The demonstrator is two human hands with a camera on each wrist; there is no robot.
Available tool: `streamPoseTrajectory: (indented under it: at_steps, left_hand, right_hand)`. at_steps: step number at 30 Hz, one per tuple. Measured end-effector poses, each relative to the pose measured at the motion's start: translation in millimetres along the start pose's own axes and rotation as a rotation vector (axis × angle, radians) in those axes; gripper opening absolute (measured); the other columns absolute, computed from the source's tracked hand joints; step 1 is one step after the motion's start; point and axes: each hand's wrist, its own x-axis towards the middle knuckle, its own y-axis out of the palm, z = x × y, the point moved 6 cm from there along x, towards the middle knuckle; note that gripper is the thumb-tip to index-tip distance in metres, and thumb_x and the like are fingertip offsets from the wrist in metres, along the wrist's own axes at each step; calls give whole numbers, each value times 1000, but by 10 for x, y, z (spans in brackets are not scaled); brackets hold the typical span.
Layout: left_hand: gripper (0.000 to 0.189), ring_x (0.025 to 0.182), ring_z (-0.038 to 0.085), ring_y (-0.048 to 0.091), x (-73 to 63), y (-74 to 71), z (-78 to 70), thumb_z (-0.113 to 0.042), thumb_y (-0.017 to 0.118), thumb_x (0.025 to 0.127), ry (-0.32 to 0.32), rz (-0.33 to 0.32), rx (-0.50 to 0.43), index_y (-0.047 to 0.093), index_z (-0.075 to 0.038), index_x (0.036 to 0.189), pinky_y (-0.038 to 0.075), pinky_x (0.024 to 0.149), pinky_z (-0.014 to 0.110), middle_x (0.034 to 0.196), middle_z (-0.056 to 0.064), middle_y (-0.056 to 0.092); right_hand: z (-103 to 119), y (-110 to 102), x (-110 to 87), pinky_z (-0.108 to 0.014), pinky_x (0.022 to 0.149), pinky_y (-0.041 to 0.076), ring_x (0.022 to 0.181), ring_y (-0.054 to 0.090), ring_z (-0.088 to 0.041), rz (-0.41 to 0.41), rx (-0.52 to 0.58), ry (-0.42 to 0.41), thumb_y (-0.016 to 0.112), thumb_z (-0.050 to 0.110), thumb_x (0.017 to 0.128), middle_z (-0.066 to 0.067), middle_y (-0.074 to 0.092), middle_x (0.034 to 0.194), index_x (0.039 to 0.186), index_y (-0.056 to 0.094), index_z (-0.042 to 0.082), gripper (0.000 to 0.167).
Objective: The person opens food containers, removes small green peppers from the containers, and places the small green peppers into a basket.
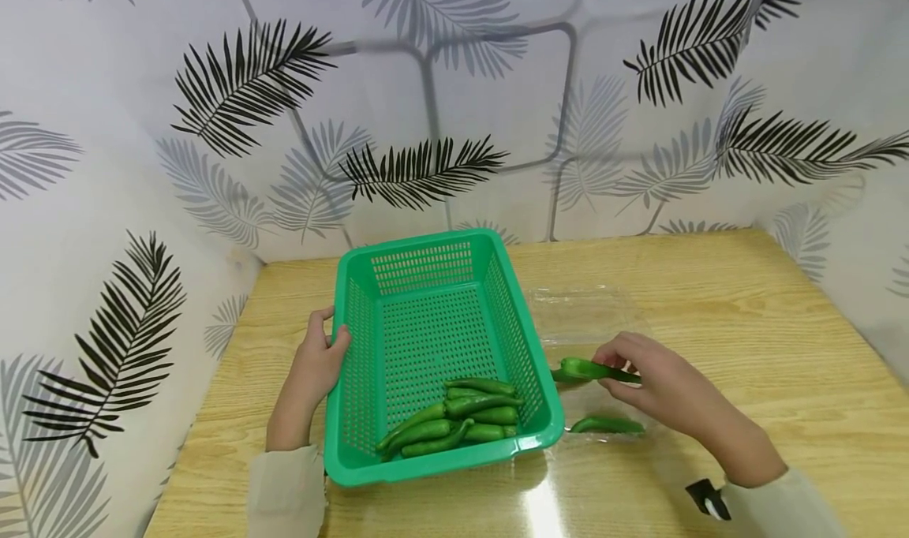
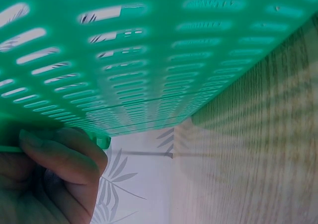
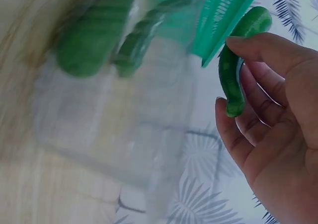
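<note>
In the head view, a green plastic basket (image 1: 443, 471) is tilted above the table, with several green chili peppers (image 1: 426, 431) bunched at its near end. My left hand (image 1: 319, 364) grips the left rim; the left wrist view shows the thumb (image 2: 59, 157) at that edge. Right of the basket, my right hand (image 1: 660, 376) pinches one green chili pepper (image 3: 231, 75) between thumb and fingers. It is held over a clear plastic container (image 1: 585, 309). Inside that container lie a pepper near the front (image 1: 607, 425) and another partly hidden beneath the held one.
Wood-grain table (image 1: 710, 301) lies under everything. Behind and beside it hangs a pale sheet (image 1: 490, 112) printed with leaves. A small black item (image 1: 708, 498) shows at the right sleeve. The container's transparent walls are hard to make out.
</note>
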Motion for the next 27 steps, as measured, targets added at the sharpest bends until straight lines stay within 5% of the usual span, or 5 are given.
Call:
streamPoseTrajectory:
  at_steps: [7,27]
  left_hand:
    - [54,65,20,58,3,-10,6,-32,35,99,8,1,2,17,-11,147,48,60,33,94,16,61]
    - [55,67,20,60,17,-4,31,-34,35,99,10,-1,-3,18,-12,146,49,60,33,102,18,61]
  right_hand:
    - [264,-31,130,-22,66,47,78,52,-3,-41,105,-112,75,3,75,15,57,92,98,60,21,32]
    - [616,116,537,-26,69,48,82,51,-5,20,49,-134,76,12,78,12,55,89,96,63,18,23]
